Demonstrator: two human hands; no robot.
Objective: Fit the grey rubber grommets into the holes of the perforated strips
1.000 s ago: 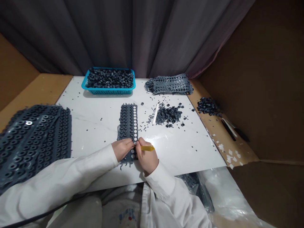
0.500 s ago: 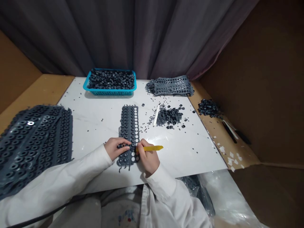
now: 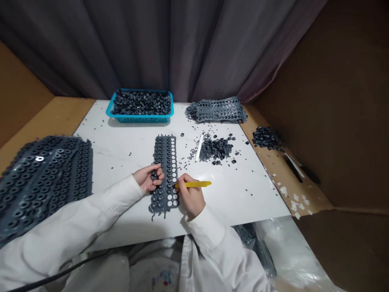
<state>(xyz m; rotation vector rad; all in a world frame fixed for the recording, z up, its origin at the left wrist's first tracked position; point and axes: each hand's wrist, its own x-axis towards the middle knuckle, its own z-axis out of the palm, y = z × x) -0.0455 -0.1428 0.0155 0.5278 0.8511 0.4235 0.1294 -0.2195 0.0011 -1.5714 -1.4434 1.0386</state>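
Observation:
A dark grey rubber strip (image 3: pixel 165 162) studded with small rings lies lengthwise on the white board (image 3: pixel 121 150); its right-hand column shows empty round holes. My left hand (image 3: pixel 148 177) rests on the strip's left edge, fingers curled around small dark rings. My right hand (image 3: pixel 190 195) sits at the strip's right edge and pinches a yellow flat tool (image 3: pixel 194 184), its tip touching the strip near the empty holes.
A blue basket (image 3: pixel 140 117) full of dark rings stands at the back. Emptied strips (image 3: pixel 217 109) lie back right, loose rings (image 3: pixel 217 148) beside a white stick (image 3: pixel 199 147). A stack of full strips (image 3: pixel 42 170) fills the left. Cardboard walls enclose the sides.
Both hands have moved a little up the strip, away from me. The left hand has shifted from the strip's middle to its left edge, and the yellow tool now lies more level.

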